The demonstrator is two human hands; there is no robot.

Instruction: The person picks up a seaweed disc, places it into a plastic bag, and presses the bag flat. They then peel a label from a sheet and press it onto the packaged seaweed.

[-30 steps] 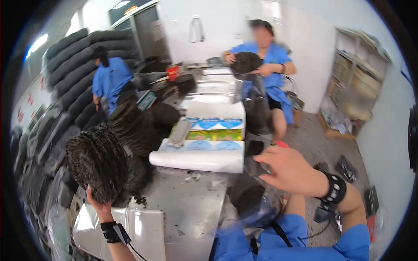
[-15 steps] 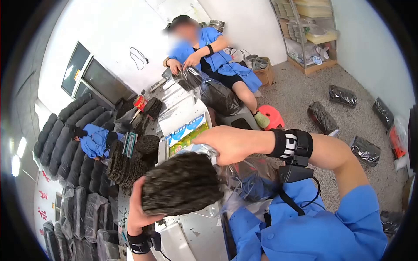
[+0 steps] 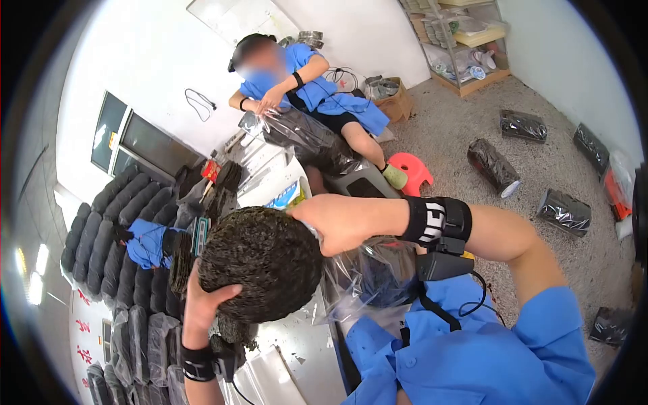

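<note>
A thick round stack of dried seaweed (image 3: 263, 263) is tilted up in front of me, its dark, rough round face toward the camera. My left hand (image 3: 202, 300) grips its lower left side, thumb across the face. At the upper right edge, my right hand (image 3: 337, 223) closes against the stack, its fingers partly hidden. Just below that hand, a clear plastic bag (image 3: 378, 270) hangs by my lap; whether my right fingers also pinch it is hidden. A smaller dark seaweed piece (image 3: 236, 329) shows beneath the stack.
White worktable (image 3: 310, 351) below my hands. A seated co-worker (image 3: 297, 88) handles a filled dark bag (image 3: 310, 138) across the table; another person (image 3: 148, 243) is at left by piled black packs (image 3: 121, 202). Wrapped rolls (image 3: 493, 165) lie on the floor near a red stool (image 3: 412, 172).
The seaweed stack has turned from its layered side to its round face and risen slightly to the left. My left hand has moved up and left with it; my view has shifted.
</note>
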